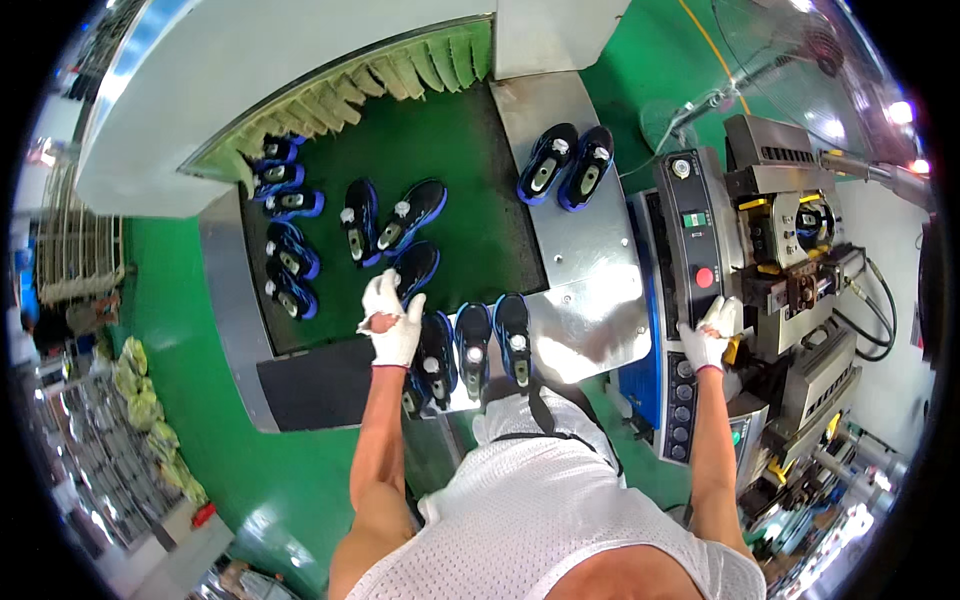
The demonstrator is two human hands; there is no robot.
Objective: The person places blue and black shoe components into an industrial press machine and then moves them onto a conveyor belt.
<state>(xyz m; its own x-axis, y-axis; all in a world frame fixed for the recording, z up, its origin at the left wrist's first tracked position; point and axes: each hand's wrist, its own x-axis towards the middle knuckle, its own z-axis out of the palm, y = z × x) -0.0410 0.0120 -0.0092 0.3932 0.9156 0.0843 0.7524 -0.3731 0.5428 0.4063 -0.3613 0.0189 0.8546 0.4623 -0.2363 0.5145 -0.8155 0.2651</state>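
My left hand (pixel 391 322), in a worn white glove, is at the near end of a black and blue sports shoe (pixel 418 266) on a dark green belt. Its fingers reach forward and its thumb stands apart, with the shoe's end between them; a firm grip does not show. My right hand (pixel 710 332), also gloved in white, has its fingers spread at the edge of a machine's control panel (pixel 697 240), below a red button (pixel 704 277). It holds nothing I can see. Nearest my body stand several shoes in a row, one a black shoe (pixel 472 345).
The belt (pixel 470 230) comes from under a fringed curtain (pixel 370 80); more shoes (pixel 290 250) stand at its left. Two shoes (pixel 566 165) rest on the metal side plate (pixel 585 270). A pressing machine (pixel 790 230) holds a shoe at the right, near a fan (pixel 770 60).
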